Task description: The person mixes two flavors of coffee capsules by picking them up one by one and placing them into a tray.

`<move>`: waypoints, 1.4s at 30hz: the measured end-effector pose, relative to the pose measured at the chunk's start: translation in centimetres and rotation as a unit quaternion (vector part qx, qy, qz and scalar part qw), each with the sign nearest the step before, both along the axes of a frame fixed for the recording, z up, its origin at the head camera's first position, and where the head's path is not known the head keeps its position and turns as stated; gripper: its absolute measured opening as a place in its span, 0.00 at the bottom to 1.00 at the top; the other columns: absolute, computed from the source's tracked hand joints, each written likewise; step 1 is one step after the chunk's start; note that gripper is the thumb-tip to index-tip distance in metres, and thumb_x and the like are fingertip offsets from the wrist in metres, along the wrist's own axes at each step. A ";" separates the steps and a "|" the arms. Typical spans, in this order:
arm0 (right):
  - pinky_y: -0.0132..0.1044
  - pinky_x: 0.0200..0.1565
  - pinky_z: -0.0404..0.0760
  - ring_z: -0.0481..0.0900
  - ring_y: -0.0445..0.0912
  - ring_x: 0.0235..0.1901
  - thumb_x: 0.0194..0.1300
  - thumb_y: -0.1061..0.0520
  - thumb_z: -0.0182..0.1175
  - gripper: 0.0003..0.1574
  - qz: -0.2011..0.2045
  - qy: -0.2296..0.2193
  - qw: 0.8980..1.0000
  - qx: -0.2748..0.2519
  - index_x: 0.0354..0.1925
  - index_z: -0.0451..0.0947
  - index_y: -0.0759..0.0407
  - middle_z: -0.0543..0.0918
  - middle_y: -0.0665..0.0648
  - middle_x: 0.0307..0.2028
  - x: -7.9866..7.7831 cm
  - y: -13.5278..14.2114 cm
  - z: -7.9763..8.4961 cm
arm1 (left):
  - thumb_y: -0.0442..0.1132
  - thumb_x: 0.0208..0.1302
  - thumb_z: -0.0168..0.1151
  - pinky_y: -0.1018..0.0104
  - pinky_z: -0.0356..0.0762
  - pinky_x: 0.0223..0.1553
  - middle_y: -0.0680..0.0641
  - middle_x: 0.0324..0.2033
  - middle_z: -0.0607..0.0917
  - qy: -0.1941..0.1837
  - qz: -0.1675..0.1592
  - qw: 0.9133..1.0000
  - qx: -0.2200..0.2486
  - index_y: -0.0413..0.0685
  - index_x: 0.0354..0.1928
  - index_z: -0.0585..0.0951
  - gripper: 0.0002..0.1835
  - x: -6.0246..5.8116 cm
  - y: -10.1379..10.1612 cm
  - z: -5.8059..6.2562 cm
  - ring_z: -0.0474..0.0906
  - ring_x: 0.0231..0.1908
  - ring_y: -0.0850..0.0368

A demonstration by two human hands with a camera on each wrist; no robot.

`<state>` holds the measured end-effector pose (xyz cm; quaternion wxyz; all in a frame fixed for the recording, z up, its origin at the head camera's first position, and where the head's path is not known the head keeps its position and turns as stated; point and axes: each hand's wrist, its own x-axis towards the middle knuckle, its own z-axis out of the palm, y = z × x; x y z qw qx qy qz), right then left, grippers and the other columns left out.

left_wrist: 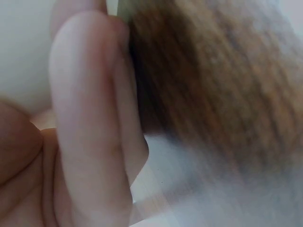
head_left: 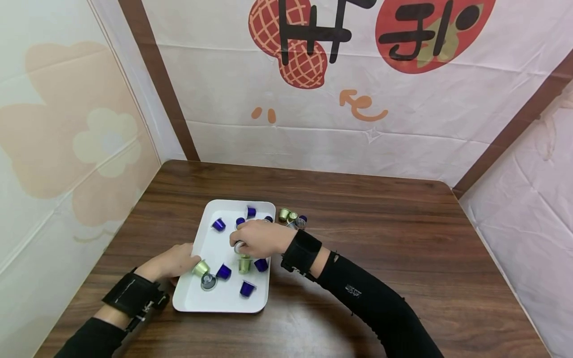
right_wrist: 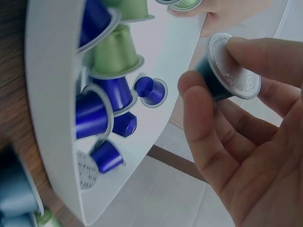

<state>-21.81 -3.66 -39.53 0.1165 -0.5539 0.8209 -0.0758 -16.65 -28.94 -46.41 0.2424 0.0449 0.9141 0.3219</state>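
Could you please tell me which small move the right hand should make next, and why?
Probably the right hand should lower its small dark capsule with silver foil lid onto the white rectangular tray. The capsule is pinched above the tray, bare surface shows just left of it, and the left hand grips the tray's left edge, likely steadying it.
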 end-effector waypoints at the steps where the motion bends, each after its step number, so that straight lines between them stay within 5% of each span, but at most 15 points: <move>1: 0.27 0.42 0.73 0.73 0.37 0.37 0.67 0.58 0.54 0.14 0.001 0.001 1.000 0.003 0.49 0.79 0.56 0.79 0.49 0.41 0.0 -0.3 0.0 | 0.35 0.67 0.47 0.59 0.76 0.12 0.45 0.24 0.79 0.001 0.000 1.000 0.001 0.29 0.54 0.70 0.18 0.0 0.0 0.0 0.78 0.19 0.53; 24: 0.23 0.44 0.70 0.74 0.35 0.40 0.65 0.59 0.55 0.14 -0.016 -0.041 0.999 0.019 0.48 0.80 0.54 0.81 0.46 0.42 -0.2 -4.9 -1.6 | 0.35 0.68 0.46 0.59 0.76 0.13 0.45 0.26 0.79 -0.013 0.002 1.000 -0.011 0.29 0.58 0.68 0.20 0.0 0.3 0.0 0.78 0.19 0.53; 33: 0.25 0.46 0.70 0.73 0.37 0.44 0.64 0.58 0.56 0.16 -0.009 -0.013 1.000 0.023 0.50 0.80 0.53 0.79 0.48 0.44 -0.6 -5.4 -2.1 | 0.34 0.66 0.47 0.60 0.76 0.13 0.44 0.26 0.80 -0.012 0.001 1.000 -0.016 0.29 0.58 0.68 0.20 -0.1 0.4 -0.1 0.78 0.19 0.53; 42: 0.28 0.49 0.71 0.73 0.41 0.49 0.67 0.56 0.55 0.20 -0.022 -0.023 0.999 0.026 0.56 0.76 0.54 0.76 0.53 0.51 -0.6 -3.9 -0.7 | 0.35 0.67 0.47 0.60 0.76 0.14 0.45 0.25 0.80 -0.013 0.003 1.000 -0.015 0.29 0.57 0.68 0.20 -0.3 0.3 -0.1 0.79 0.19 0.53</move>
